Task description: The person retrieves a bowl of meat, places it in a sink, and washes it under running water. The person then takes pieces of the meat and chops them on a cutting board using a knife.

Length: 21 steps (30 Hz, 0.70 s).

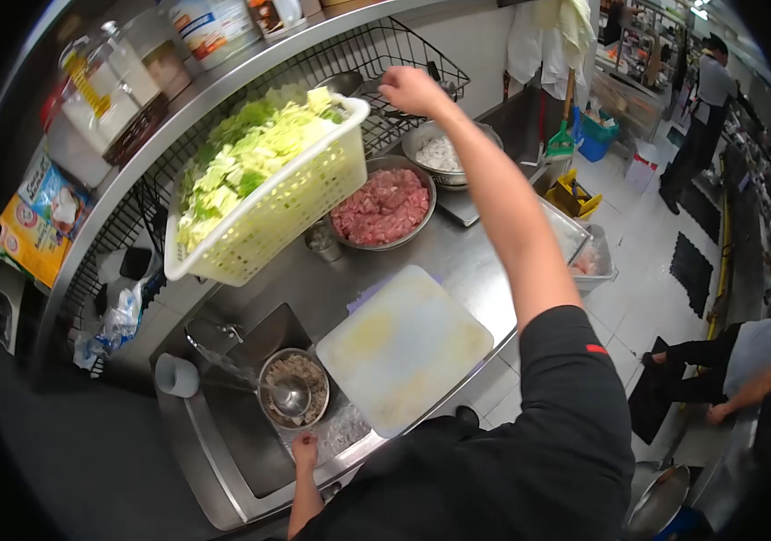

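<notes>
Evidently, the steel bowl (325, 397) is round and bright-rimmed, filled with brownish, wet-looking contents, with a smaller round metal vessel (291, 397) resting inside. It stands in the sink (232, 442), below the tap (214, 353). From the left hand (304, 448) it lies at 12 o'clock, near; from the right hand (410, 90), at 7 o'clock, well apart. Left fingers are bent; whether they grip anything cannot be determined. Right fingers are curled beside the wire rack (444, 72); their grasp, likewise, cannot be confirmed.
</notes>
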Each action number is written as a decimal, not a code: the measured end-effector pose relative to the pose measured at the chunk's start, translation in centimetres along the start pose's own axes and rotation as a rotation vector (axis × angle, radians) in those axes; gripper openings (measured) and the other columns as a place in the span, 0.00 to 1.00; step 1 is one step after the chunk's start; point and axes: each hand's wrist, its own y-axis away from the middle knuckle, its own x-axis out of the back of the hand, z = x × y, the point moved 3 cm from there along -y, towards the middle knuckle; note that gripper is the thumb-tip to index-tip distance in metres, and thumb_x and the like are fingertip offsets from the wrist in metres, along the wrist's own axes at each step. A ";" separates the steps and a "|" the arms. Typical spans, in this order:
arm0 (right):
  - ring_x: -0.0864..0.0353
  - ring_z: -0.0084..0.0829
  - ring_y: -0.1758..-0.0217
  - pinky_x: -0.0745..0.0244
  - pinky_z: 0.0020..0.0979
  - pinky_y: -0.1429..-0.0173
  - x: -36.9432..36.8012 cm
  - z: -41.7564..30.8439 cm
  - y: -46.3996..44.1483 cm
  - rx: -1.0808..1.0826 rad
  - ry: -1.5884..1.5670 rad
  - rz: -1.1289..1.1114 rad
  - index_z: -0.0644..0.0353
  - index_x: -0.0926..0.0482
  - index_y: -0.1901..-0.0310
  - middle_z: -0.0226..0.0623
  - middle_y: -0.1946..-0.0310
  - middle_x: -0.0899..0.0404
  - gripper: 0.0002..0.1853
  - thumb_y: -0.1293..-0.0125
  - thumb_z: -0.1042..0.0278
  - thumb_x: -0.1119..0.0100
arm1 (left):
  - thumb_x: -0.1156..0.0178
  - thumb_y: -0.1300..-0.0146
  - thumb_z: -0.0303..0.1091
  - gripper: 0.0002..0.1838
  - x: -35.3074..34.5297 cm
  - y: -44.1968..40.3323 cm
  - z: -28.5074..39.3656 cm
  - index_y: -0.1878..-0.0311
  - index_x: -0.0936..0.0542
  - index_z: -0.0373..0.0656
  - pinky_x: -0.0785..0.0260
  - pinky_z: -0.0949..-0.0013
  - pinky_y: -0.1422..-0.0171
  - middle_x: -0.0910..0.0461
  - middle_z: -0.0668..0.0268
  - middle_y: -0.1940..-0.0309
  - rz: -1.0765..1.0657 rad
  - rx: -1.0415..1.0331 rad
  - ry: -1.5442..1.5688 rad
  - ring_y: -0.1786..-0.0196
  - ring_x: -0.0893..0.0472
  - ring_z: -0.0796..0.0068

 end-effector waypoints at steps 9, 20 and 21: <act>0.15 0.54 0.45 0.21 0.52 0.40 -5.5 0.2 0.7 -0.229 -0.125 0.141 0.58 0.15 0.55 0.51 0.51 0.13 0.13 0.35 0.62 0.41 | 0.30 0.35 0.33 0.11 3.9 8.1 -1.5 0.58 0.14 0.35 0.24 0.65 0.58 0.13 0.60 0.70 0.255 0.030 0.018 0.66 0.17 0.72; 0.10 0.47 0.55 0.17 0.46 0.49 -9.5 -3.8 0.5 -0.073 -0.132 -0.458 0.71 0.12 0.55 0.55 0.55 0.12 0.25 0.39 0.52 0.37 | 0.33 0.34 0.41 0.15 0.7 4.3 1.8 0.56 0.14 0.36 0.23 0.54 0.53 0.13 0.51 0.67 0.212 -0.139 -0.127 0.62 0.13 0.53; 0.10 0.46 0.53 0.17 0.47 0.48 -10.0 -3.3 0.0 -0.103 -0.194 -0.452 0.70 0.12 0.54 0.54 0.54 0.11 0.25 0.40 0.53 0.36 | 0.33 0.33 0.42 0.15 0.0 4.4 4.4 0.56 0.13 0.37 0.23 0.55 0.54 0.12 0.52 0.66 0.237 -0.191 -0.147 0.61 0.13 0.54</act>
